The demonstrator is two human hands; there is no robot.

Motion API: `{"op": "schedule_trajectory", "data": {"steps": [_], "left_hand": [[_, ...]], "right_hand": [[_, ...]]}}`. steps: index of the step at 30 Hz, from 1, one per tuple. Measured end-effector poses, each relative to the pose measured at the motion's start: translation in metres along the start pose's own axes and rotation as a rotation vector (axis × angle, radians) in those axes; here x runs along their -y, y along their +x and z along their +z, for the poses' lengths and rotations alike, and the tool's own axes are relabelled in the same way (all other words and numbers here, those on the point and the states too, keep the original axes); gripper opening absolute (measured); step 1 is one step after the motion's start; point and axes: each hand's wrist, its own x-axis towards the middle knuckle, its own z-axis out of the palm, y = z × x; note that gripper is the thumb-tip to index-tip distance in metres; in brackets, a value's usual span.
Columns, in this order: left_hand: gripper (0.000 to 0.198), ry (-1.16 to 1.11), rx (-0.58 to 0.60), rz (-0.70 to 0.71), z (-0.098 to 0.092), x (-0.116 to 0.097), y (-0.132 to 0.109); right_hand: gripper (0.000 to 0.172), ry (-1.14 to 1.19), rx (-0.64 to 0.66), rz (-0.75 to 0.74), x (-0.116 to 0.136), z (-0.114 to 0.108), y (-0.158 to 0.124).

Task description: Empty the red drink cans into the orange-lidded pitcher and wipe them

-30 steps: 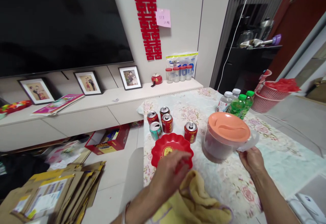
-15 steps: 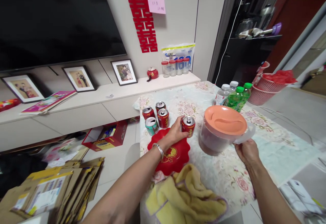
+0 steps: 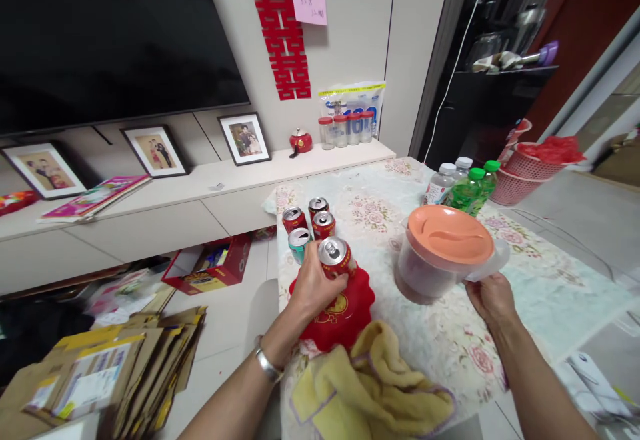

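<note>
My left hand [image 3: 314, 281], with a silver bangle on its wrist, grips a red drink can [image 3: 336, 258] above the far part of a scalloped red plate [image 3: 333, 323]. Behind it several opened cans stand grouped, among them a teal can [image 3: 299, 245] and a red can [image 3: 324, 225]. On the right, my right hand [image 3: 493, 299] is closed at the lower end of the handle of a clear plastic pitcher [image 3: 425, 280]; its fingertips are partly hidden. An orange lid [image 3: 450, 235] covers the pitcher. A crumpled yellow cloth [image 3: 370, 387] lies in front of the plate.
Bottles with green caps [image 3: 467, 193] and white caps stand behind the pitcher on the floral tablecloth [image 3: 370, 210]. Pink baskets [image 3: 523, 173] are beyond the table. A low cabinet [image 3: 200, 193] holds photo frames and jars. Folded cardboard [image 3: 115, 373] lies at the lower left.
My left hand has carried the red can left and nearer, from beside the pitcher to above the plate. My right hand stays at the pitcher's handle.
</note>
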Motion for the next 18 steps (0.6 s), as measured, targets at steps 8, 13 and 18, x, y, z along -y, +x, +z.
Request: {"op": "schedule_trajectory", "data": {"steps": [8,13,18], "left_hand": [[0.058,0.025,0.007,-0.072,0.004,0.037,-0.023],[0.052,0.033,-0.030,-0.027,0.016,0.044,-0.016],[0.050,-0.009,-0.086,-0.004,0.018,0.053,-0.018]], "right_hand": [[0.031,0.047,-0.003,0.002,0.007,-0.001,-0.007],[0.029,0.091,0.066,-0.009,0.015,-0.002,-0.028],[0.038,0.129,0.082,-0.068,0.018,0.001,-0.048]]}}
